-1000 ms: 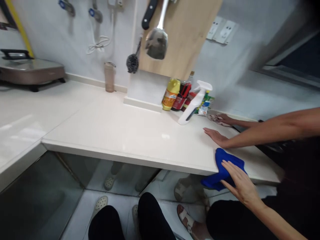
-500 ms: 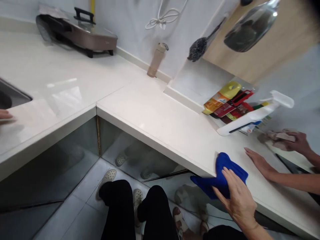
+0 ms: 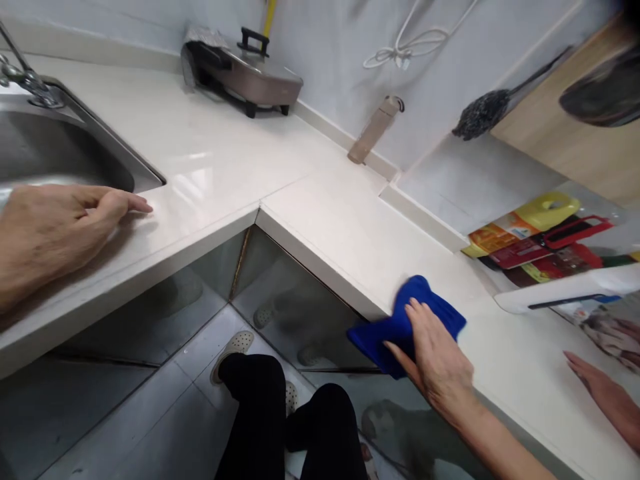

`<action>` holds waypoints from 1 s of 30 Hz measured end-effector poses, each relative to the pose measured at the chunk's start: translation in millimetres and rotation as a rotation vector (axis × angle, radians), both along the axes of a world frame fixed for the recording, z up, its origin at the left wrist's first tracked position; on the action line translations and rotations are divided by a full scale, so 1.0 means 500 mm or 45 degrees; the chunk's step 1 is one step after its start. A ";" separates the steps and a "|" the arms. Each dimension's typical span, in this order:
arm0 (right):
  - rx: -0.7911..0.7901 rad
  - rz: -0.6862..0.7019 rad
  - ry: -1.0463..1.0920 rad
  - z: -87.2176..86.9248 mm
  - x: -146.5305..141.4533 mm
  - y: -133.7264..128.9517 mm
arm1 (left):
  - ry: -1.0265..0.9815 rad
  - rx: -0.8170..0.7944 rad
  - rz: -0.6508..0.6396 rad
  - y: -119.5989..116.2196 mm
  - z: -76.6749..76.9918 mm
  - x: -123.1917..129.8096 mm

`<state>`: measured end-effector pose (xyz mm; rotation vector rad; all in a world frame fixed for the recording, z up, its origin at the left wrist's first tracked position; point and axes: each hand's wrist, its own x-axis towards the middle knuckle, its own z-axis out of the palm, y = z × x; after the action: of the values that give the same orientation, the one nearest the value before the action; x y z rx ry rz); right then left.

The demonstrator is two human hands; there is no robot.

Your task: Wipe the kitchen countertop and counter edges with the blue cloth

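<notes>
A blue cloth lies over the front edge of the white counter, part of it hanging down. On top of it rests my right hand, fingers bent and pressed to the fabric. My left hand is on the counter beside the steel sink, at the left of the view. Its fingers hold nothing; the index finger stretches out to the right, and the others are curled or partly hidden.
Another person's hand rests on the counter at the far right. Bottles stand at the wall. Farther back are a beige flask and a lidded electric pan. A brush hangs above.
The view has turned left, bringing the sink and faucet in. My left hand has come much further into view. My right hand stays on the blue cloth, now nearer the counter's inner corner.
</notes>
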<state>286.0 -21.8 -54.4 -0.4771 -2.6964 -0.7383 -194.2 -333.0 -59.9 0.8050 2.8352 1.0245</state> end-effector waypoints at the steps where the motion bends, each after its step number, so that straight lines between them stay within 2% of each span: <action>1: -0.023 0.033 -0.001 -0.003 -0.041 -0.002 | 0.058 0.001 0.046 0.006 0.013 0.015; 5: -0.137 0.165 0.043 -0.019 -0.202 -0.006 | 0.093 0.106 0.008 0.016 0.046 0.053; 12: -0.430 0.417 0.142 -0.057 -0.500 -0.014 | 0.093 0.209 -0.069 0.003 0.044 0.045; 16: -0.522 0.435 0.090 -0.060 -0.637 -0.024 | 0.143 0.252 -0.116 -0.001 0.044 0.041; 18: -0.566 0.461 0.088 -0.057 -0.666 -0.022 | 0.165 0.263 -0.132 -0.001 0.045 0.041; 21: -0.680 0.590 0.156 -0.049 -0.663 -0.006 | 0.197 0.270 -0.156 -0.003 0.047 0.043; 25: -1.014 0.694 0.255 -0.035 -0.650 0.005 | 0.225 0.292 -0.170 -0.004 0.048 0.044; 27: -1.108 0.708 0.268 -0.033 -0.662 -0.016 | 0.222 0.323 -0.163 -0.002 0.049 0.044; 30: -1.045 0.811 0.247 -0.044 -0.695 -0.093 | 0.220 0.369 -0.154 0.003 0.052 0.043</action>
<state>-61.4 -68.3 -76.5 0.1609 -2.6083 0.5703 -172.7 -331.4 -34.0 1.1246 2.7658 1.4336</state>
